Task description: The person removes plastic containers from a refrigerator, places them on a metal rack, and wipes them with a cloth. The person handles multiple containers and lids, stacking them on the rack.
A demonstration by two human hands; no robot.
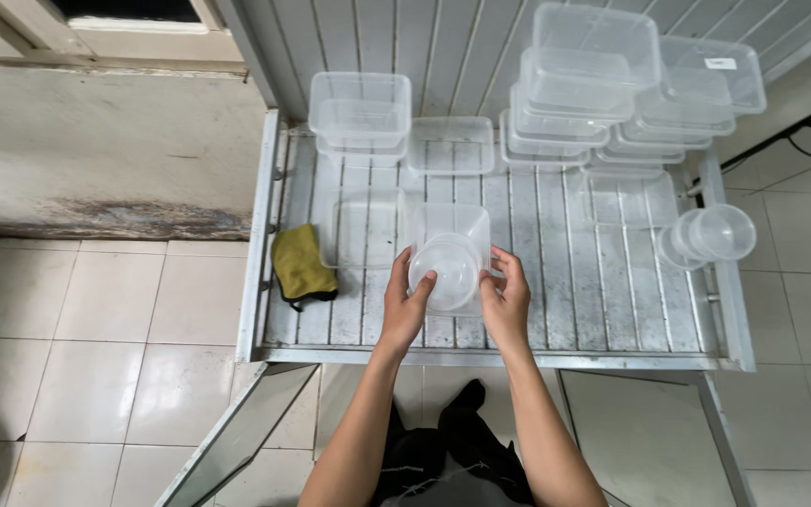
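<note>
Slatted metal counter at frame centre: left hand and right hand, fingers curled, grip a round clear plastic container.

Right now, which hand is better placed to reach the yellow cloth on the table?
Left. The left hand grips the round clear container on the side nearer the yellow cloth. The right hand sits on the far side and would have to cross over.

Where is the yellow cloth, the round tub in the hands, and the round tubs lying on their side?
yellow cloth (pixel 298 264), head view, middle of the fabric.
round tub (pixel 444 272), head view, its clear base between both hands.
sideways round tubs (pixel 711 235), head view, the rim end.
</note>
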